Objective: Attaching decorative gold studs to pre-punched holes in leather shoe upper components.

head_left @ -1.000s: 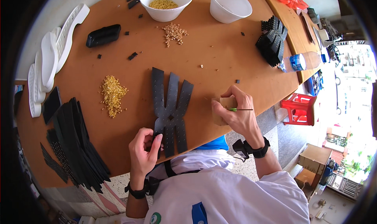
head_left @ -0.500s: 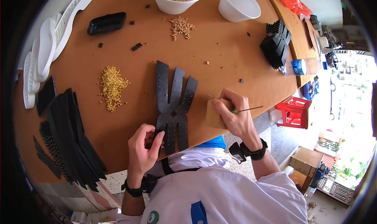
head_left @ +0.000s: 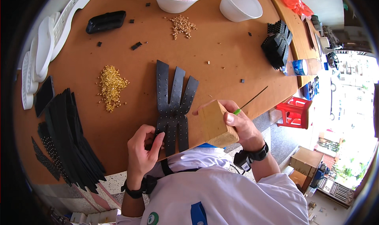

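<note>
A black cut-out piece [head_left: 174, 110] with several studded strips fanning from its narrow middle lies at the table's front edge. My left hand [head_left: 144, 148] pinches its lower left corner, thumb on top, the other fingers partly hidden beneath. To the right, my right hand [head_left: 246, 132] grips a light wooden block [head_left: 215, 120] tilted up over the table edge. In the same hand is a thin, dark, pointed rod [head_left: 254, 97] with a green end; its kind is unclear. Small gold studs [head_left: 112, 87] form a pile left of the black piece, and copper-coloured studs [head_left: 182, 27] lie beyond it.
Black strips [head_left: 73, 138] are stacked at the left, near white shoe soles [head_left: 45, 47]. At the back stand a white bowl [head_left: 179, 5] of gold studs and another white bowl [head_left: 241, 4]. A black studded bundle [head_left: 276, 45] and plastic bottle [head_left: 302, 67] sit at right.
My right hand has turned the wooden block, lifting and tilting it so more of its side shows; the rod's tip has swung upward. My left hand stays on the black piece.
</note>
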`<state>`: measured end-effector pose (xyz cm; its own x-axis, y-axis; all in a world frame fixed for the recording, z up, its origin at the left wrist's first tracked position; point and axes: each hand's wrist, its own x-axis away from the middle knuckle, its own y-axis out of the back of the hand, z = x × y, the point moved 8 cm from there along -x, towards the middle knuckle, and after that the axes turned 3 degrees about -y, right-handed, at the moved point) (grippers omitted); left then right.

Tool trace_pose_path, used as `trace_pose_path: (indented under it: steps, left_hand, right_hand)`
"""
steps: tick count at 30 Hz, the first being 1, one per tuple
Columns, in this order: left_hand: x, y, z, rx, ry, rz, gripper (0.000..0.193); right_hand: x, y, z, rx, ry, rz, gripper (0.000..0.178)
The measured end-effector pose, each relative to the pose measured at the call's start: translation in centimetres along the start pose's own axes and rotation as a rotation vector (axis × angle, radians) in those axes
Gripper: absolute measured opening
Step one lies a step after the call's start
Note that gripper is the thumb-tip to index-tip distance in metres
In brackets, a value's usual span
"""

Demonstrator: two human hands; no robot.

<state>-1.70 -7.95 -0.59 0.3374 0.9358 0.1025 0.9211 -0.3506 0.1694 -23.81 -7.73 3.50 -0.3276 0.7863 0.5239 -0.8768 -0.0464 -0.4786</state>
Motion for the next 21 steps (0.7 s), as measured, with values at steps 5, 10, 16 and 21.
trace_pose_path:
  steps: [5,10,16,21]
  left_hand:
    - [0.1,0.0,0.2,0.005,0.021,0.007,0.010]
    - [0.2,0.0,0.4,-0.015,0.020,0.004,0.011]
    - [0.1,0.0,0.2,-0.033,0.004,0.008,0.011]
    - [0.1,0.0,0.2,-0.025,-0.012,0.013,0.012]
  right_hand:
    - [0.3,-0.6,0.9,0.044,-0.017,-0.129,0.047]
    - [0.2,1.9,2.7,0.757,0.119,-0.431,0.042]
    - [1.2,2.5,5.2,1.230,0.326,-0.687,0.041]
    - [1.1,2.2,4.8,1.449,0.373,-0.781,0.049]
